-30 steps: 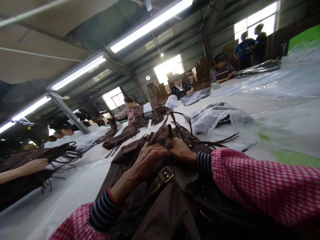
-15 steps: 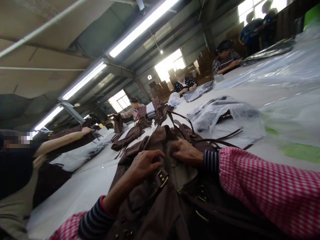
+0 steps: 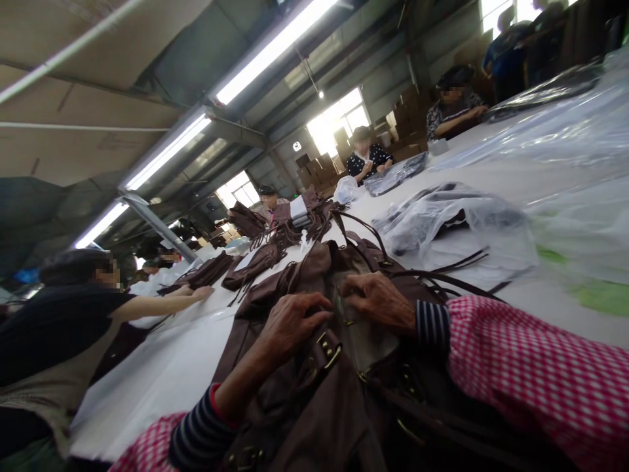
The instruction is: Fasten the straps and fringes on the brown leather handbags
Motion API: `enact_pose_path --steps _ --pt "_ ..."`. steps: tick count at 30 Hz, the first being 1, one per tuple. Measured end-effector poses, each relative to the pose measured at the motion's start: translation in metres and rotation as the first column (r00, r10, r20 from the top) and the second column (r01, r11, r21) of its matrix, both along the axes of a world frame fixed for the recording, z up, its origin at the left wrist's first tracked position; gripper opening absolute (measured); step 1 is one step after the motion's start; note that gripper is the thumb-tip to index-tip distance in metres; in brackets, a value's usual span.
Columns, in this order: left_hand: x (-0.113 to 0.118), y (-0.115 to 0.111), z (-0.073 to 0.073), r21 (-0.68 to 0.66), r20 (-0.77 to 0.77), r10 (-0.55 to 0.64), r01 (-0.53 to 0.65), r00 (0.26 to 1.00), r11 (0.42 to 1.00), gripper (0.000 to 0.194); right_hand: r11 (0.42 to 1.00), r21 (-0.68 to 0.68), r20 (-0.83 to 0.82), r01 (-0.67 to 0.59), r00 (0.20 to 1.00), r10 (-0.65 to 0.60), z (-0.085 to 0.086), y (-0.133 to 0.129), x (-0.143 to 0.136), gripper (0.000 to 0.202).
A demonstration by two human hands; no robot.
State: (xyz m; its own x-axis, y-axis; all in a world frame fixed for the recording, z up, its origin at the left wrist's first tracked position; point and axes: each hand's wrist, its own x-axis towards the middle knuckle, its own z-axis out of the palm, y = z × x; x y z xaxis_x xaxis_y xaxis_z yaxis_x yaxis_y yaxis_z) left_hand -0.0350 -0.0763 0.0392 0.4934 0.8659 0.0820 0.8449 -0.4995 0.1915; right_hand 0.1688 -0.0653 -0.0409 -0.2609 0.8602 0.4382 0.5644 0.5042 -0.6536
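Note:
A dark brown bag (image 3: 314, 419) with brass-coloured buckles and zips lies in front of me, its zipped opening (image 3: 381, 351) spread apart and showing a paler lining. My left hand (image 3: 295, 324) is at the left edge of this opening, thumb and fingers closed on the fabric just above a buckled strap (image 3: 327, 347). Across from it, my right hand (image 3: 378, 301) has its curled fingers on the right edge. Its fingertips are partly hidden by the bag. Thin brown straps (image 3: 442, 278) trail off to the right.
More brown bags (image 3: 253, 265) lie farther up the white table (image 3: 147, 387). Plastic-wrapped goods (image 3: 457, 223) and clear plastic sheets (image 3: 565, 144) cover the right side. A co-worker in a dark top (image 3: 63, 328) leans over the left edge; other people sit at the far side.
The view has shifted slightly. Both my hands keep nearly the same places on the bag. The co-worker at left has leaned farther into view, arms now lower over the table.

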Motion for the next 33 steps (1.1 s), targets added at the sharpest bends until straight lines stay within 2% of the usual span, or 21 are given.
enact_pose_path --steps 2,7,10,12,14,16,18,21,23,26,29,33 --pt "0.0 -0.002 -0.002 0.029 -0.002 0.018 -0.018 1.0 0.999 0.014 1.0 -0.006 0.006 0.004 1.0 -0.004 -0.001 -0.001 0.001 0.033" --pt "-0.001 -0.003 -0.003 0.039 0.0 -0.007 0.007 1.0 0.999 0.012 0.995 0.032 0.336 -0.099 0.938 0.083 -0.004 -0.002 0.0 0.034" --pt "-0.001 -0.001 -0.004 0.045 -0.017 -0.028 0.029 0.999 0.999 0.012 0.984 0.077 0.386 -0.161 0.915 0.119 -0.007 -0.002 0.002 0.033" --pt "-0.001 -0.001 -0.005 0.045 -0.021 -0.036 0.037 0.999 0.998 0.012 0.985 0.069 0.29 -0.159 0.948 0.132 -0.008 0.0 0.005 0.035" --pt "0.0 -0.002 -0.006 0.04 -0.017 -0.034 0.034 0.999 0.999 0.012 0.991 0.042 0.098 -0.125 0.988 0.121 -0.009 0.001 0.009 0.038" --pt "0.0 -0.003 -0.007 0.045 -0.02 -0.028 0.028 0.999 0.999 0.012 0.994 0.023 -0.077 -0.103 0.992 0.105 -0.01 0.002 0.013 0.036" --pt "0.001 -0.004 -0.008 0.063 -0.041 -0.025 0.028 0.999 0.998 0.011 0.991 0.023 -0.117 -0.135 0.984 0.137 -0.01 0.0 0.016 0.03" --pt "0.002 -0.004 -0.008 0.069 -0.079 -0.039 0.044 0.996 0.997 0.011 0.964 0.025 0.033 -0.265 0.964 0.264 -0.007 -0.005 0.019 0.023" --pt "0.002 -0.004 -0.008 0.053 -0.086 -0.054 0.059 0.995 0.997 0.012 0.95 0.011 0.162 -0.312 0.938 0.306 -0.003 -0.01 0.019 0.019" --pt "0.002 -0.002 -0.008 0.044 -0.082 -0.051 0.054 0.995 0.998 0.012 0.959 0.021 0.344 -0.284 0.902 0.259 0.003 -0.015 0.016 0.015" --pt "0.002 0.0 -0.008 0.048 -0.073 -0.048 0.051 0.996 0.998 0.011 0.964 0.094 0.515 -0.248 0.841 0.166 0.007 -0.019 0.01 0.016" --pt "0.004 0.0 -0.007 0.058 -0.073 -0.087 0.091 0.994 0.994 0.011 0.934 0.201 0.594 -0.294 0.795 0.122 0.01 -0.02 0.006 0.017"
